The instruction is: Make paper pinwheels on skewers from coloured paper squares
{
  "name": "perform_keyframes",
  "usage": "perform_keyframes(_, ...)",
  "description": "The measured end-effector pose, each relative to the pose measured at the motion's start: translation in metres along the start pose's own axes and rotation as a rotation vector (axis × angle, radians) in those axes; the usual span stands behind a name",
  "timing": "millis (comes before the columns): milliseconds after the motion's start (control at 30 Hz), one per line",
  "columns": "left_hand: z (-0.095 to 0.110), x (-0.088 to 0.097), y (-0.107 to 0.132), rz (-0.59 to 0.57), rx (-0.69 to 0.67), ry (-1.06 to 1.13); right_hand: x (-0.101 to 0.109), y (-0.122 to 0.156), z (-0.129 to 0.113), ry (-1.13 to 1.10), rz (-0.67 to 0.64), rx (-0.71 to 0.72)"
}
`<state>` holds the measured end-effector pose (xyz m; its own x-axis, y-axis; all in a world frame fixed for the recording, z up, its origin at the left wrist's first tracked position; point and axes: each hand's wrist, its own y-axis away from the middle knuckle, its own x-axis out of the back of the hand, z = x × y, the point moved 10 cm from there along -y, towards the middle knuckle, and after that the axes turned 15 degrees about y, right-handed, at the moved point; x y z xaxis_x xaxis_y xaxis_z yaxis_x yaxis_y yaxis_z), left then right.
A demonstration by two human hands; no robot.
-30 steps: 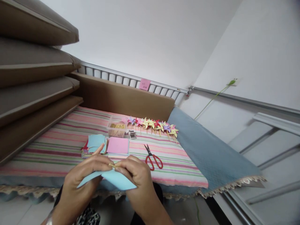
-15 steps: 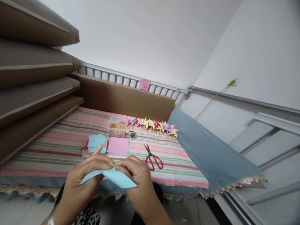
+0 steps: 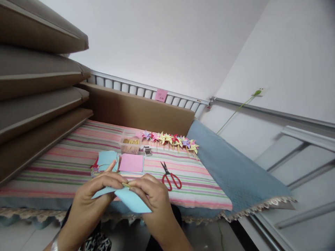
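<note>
Both hands meet low in the head view, in front of the striped cloth (image 3: 78, 157). My left hand (image 3: 90, 202) pinches the left part of a light blue paper piece (image 3: 133, 201). My right hand (image 3: 154, 198) pinches the same paper at its top, and a thin wooden stick (image 3: 126, 185) shows between the two sets of fingertips. Just beyond the hands lie a pink paper square (image 3: 131, 162) and a small pile of blue and red paper squares (image 3: 106, 159).
Red scissors (image 3: 170, 177) lie right of the hands. Farther back stand a clear box of sticks (image 3: 130, 143), a small metal stapler (image 3: 148, 150) and a row of several coloured paper pinwheels (image 3: 172, 140). Brown cushions (image 3: 39, 87) are stacked at left; a blue blanket (image 3: 230, 170) lies at right.
The blue paper's left flap has been drawn in a little under my left fingers. The hands stay in nearly the same place.
</note>
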<state>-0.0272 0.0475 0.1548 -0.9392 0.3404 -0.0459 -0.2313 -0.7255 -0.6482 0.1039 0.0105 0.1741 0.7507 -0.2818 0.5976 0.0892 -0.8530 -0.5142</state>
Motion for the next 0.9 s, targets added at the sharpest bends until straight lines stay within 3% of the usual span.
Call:
perform_keyframes(333, -0.0036, 0.0019, 0.0013, -0.064, -0.023, -0.027, 0.0004, -0.0001, 0.0013, -0.013, 0.017, -0.017)
perform_keyframes(633, 0.0002, 0.0022, -0.0032, -0.022, 0.007, -0.022, 0.0021, -0.0011, 0.0015, -0.013, 0.041, -0.012)
perform_keyframes(900, -0.004, -0.0003, -0.0006, -0.052, 0.006, 0.044, 0.003, -0.0002, -0.0004, -0.04, 0.066, 0.02)
